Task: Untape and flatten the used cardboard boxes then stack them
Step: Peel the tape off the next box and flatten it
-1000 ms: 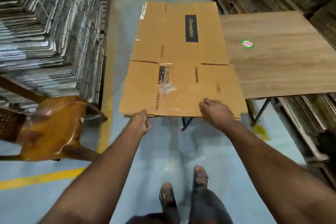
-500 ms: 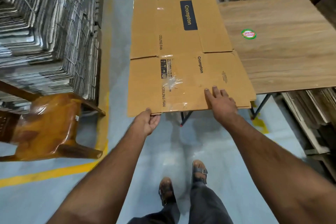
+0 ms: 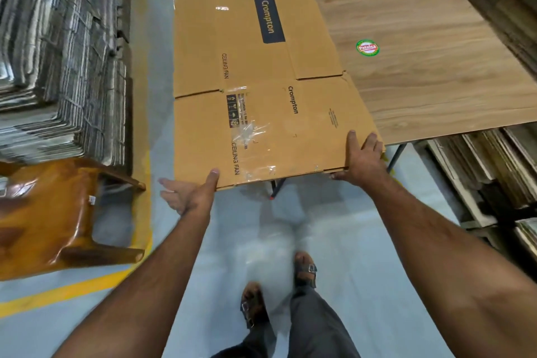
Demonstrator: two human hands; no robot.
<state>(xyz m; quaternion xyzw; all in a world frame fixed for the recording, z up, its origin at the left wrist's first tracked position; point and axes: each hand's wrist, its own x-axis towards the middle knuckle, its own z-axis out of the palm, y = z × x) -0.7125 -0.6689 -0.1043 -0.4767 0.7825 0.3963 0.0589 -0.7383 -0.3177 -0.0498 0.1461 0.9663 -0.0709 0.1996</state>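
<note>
A flattened brown cardboard box (image 3: 261, 73) printed "Crompton" and "CEILING FAN" lies flat in front of me, its right part over the wooden table (image 3: 430, 67). Clear tape scraps (image 3: 252, 134) stick to its near panel. My left hand (image 3: 189, 195) is at the near left corner, palm up, thumb on top of the edge and fingers stretched out straight to the left of the corner. My right hand (image 3: 363, 157) holds the near right corner, fingers spread on top and thumb under the edge.
A tall stack of flattened cartons (image 3: 58, 52) rises at the left, with a brown plastic chair (image 3: 49, 212) lying below it. More cardboard stacks (image 3: 494, 177) line the right side under and behind the table. My sandalled feet (image 3: 279, 293) stand on the grey floor with yellow lines.
My right hand slid from the middle of the near edge to the right corner. My left hand's fingers uncurled from the edge and now point left. The box sits closer to me.
</note>
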